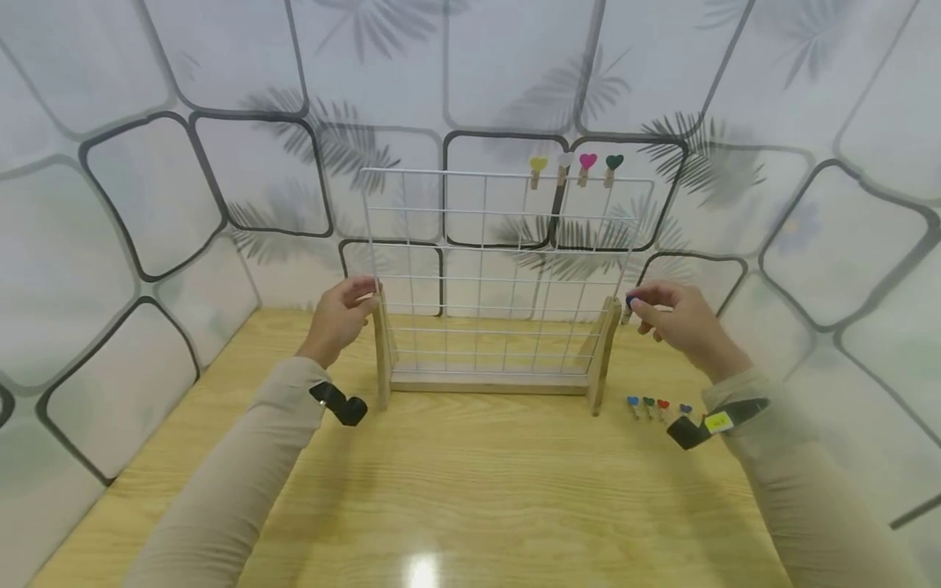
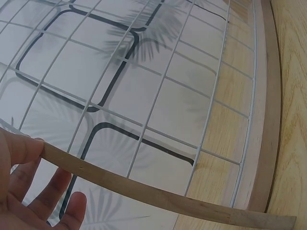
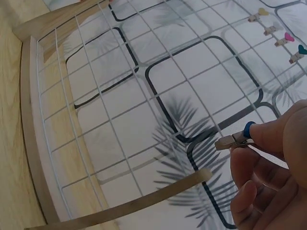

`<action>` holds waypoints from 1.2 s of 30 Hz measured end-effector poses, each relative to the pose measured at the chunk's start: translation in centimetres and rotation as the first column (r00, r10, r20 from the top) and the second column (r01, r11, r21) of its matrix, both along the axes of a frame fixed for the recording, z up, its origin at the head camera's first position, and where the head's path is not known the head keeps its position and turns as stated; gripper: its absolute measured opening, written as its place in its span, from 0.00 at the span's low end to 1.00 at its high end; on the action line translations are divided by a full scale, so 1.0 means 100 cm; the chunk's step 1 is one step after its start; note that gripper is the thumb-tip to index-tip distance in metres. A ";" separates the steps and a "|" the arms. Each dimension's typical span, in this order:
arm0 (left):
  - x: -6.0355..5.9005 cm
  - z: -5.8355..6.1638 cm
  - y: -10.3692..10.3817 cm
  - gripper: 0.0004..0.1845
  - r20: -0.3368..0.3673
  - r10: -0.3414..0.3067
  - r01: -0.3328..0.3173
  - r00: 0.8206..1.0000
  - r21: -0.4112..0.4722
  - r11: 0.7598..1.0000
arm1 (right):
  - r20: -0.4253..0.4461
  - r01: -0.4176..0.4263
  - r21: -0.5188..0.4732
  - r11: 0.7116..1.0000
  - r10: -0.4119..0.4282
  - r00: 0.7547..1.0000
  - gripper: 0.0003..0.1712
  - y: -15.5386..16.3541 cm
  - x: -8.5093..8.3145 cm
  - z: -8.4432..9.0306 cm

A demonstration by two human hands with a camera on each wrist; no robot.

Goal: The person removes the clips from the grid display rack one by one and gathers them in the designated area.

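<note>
- Toward the back edge of the wooden table point(image 1: 470, 490), a white wire grid point(image 1: 507, 269) stands in a wooden stand point(image 1: 488, 380); the left hand point(image 1: 340, 317) holds the top of the stand's left post, thumb and fingers curled about it.
- Beside the right post, the right hand point(image 1: 680, 318) pinches a blue heart clip point(image 3: 236, 139) between thumb and fingertips, close to the wires but apparently not yet on one.
- The clip looks small and springy; a slack pinch could let it drop behind the stand.
- A push on the thin wire could rock the stand if the left hand eases its hold.
- Four heart clips point(image 1: 576, 167) already sit on the grid's top wire, right of centre.
- More spare clips point(image 1: 657, 406) lie near the table's right edge, where the right sleeve could sweep them off.
- Pale walls with dark rounded outlines and palm-leaf shadows enclose the table.
</note>
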State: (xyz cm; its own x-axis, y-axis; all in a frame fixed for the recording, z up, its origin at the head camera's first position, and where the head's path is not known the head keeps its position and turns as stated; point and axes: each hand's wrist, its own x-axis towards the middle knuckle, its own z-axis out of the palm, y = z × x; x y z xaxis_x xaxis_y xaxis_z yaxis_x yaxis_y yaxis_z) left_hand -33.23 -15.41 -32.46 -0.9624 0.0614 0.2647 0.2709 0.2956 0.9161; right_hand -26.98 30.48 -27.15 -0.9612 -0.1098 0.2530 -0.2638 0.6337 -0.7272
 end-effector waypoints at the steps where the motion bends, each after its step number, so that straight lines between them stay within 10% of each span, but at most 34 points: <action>1: 0.000 0.001 0.001 0.19 -0.001 0.000 0.000 1.000 0.000 1.000 | 0.006 0.003 -0.004 1.000 -0.002 1.000 0.19 0.004 0.001 -0.005; 36: 0.002 0.001 0.000 0.19 0.004 -0.020 0.020 1.000 0.010 1.000 | 0.353 0.058 -0.092 0.994 -0.022 0.935 0.24 0.062 0.038 -0.139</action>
State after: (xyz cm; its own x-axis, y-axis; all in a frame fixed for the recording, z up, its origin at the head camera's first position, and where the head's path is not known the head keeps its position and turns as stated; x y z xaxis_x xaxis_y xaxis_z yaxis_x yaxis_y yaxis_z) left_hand -33.05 -15.45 -32.40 -0.9621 0.0778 0.2612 0.2726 0.2807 0.9203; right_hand -23.19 36.73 -41.01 -0.9938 -0.0610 -0.0933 0.0436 0.5580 -0.8287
